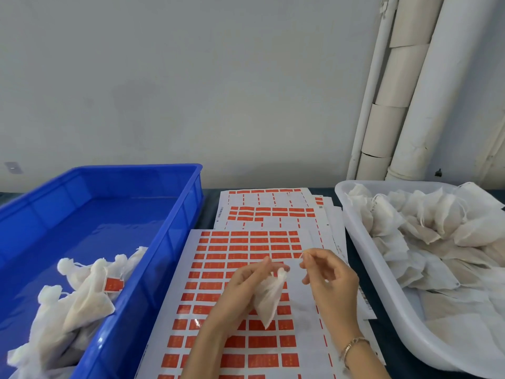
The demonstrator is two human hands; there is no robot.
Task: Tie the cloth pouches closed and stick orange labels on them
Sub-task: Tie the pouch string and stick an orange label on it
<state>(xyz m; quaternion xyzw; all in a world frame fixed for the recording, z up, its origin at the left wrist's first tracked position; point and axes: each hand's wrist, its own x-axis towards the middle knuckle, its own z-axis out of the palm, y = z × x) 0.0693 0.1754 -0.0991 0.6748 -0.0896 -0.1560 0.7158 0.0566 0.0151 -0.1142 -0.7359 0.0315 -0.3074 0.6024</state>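
Cloth pouch [269, 299] hangs just below the centre of the frame, over the sheet of orange labels [246, 242]. Its gathered neck is uppermost and its closed bottom corner points toward the lower edge. Its long axis runs nearly top to bottom in the picture, leaning slightly right at the neck.

The left hand [246, 283] grips that neck, with the fingers curled in and pinching the bunched cloth. The right hand [328, 277] sits just to the right of the neck and a little higher. Its thumb and forefinger pinch a thin drawstring [304, 253], and its other fingers are loosely curled. The string is too fine to follow across the gap, so I cannot tell whether a knot is formed yet.

The tying step looks to be in hand. The neck lies left of the right fingertips, so a pull toward the right of the frame, across the pouch's long axis, would likely cinch it.

At lower left, the blue tray [175, 242] holds tied pouches [82, 302], one of them bearing an orange label [113, 285]. At right, the white tub [363, 255] holds untied pouches [426, 222].
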